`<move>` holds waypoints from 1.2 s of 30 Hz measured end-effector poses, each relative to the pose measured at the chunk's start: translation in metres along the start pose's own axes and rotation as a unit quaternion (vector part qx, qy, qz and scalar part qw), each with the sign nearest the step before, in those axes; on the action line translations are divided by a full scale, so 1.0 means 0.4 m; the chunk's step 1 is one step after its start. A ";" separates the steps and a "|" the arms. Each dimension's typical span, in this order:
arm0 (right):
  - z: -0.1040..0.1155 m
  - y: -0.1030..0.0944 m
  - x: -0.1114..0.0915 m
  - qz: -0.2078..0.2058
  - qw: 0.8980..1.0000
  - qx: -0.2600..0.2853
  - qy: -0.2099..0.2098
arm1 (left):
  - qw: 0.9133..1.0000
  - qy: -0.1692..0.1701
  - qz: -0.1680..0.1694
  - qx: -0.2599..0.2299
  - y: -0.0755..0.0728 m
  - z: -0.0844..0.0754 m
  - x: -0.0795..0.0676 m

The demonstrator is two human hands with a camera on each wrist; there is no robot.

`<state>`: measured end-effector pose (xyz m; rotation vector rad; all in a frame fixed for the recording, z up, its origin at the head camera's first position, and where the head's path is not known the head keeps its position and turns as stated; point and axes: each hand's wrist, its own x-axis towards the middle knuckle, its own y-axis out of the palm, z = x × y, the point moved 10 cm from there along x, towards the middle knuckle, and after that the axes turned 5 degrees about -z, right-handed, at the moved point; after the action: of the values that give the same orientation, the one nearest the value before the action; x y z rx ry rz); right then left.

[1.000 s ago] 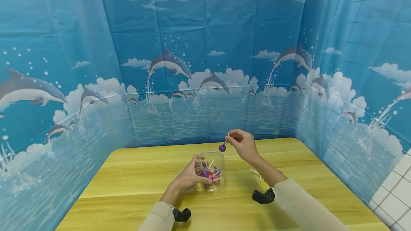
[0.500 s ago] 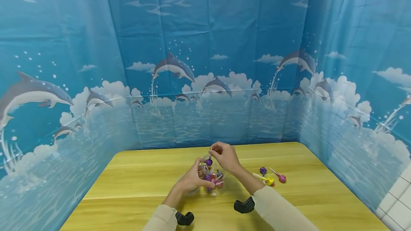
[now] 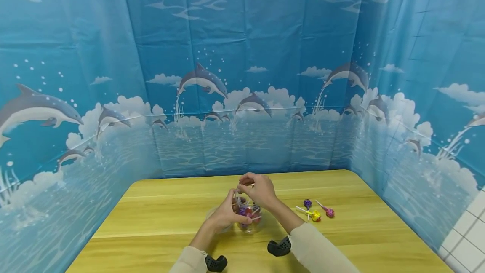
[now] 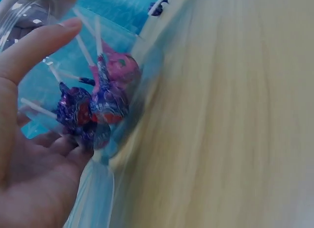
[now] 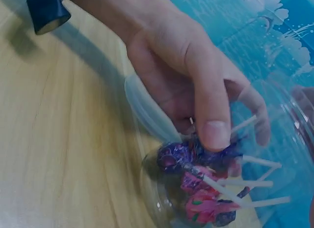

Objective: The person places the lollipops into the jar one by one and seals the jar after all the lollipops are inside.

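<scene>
Head view: the left hand (image 3: 223, 216) grips the jar (image 3: 248, 218) on the table (image 3: 159, 222); the right hand (image 3: 257, 189) hovers right over its mouth, fingers curled, grasp unclear

Left wrist: lollipops (image 4: 95, 107) sit inside, sticks pointing up

Right wrist: left fingers (image 5: 216, 117) wrap the jar wall

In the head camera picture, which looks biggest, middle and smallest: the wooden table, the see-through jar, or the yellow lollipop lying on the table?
Largest to smallest:
1. wooden table, by far the biggest.
2. see-through jar, partly hidden by the left hand gripping it.
3. yellow lollipop, tiny; it lies about as far off as the jar, so the order is safe.
</scene>
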<state>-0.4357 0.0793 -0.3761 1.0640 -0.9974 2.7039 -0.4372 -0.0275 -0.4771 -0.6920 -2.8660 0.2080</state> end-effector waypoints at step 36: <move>-0.041 -0.083 -0.011 -0.003 0.995 0.097 -0.017 | 0.997 0.005 -0.058 0.053 -0.001 -0.008 -0.002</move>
<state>-0.4326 0.1158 -0.3698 1.1450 -0.7468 2.8338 -0.4362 -0.0279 -0.4742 -0.5028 -2.8504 0.3356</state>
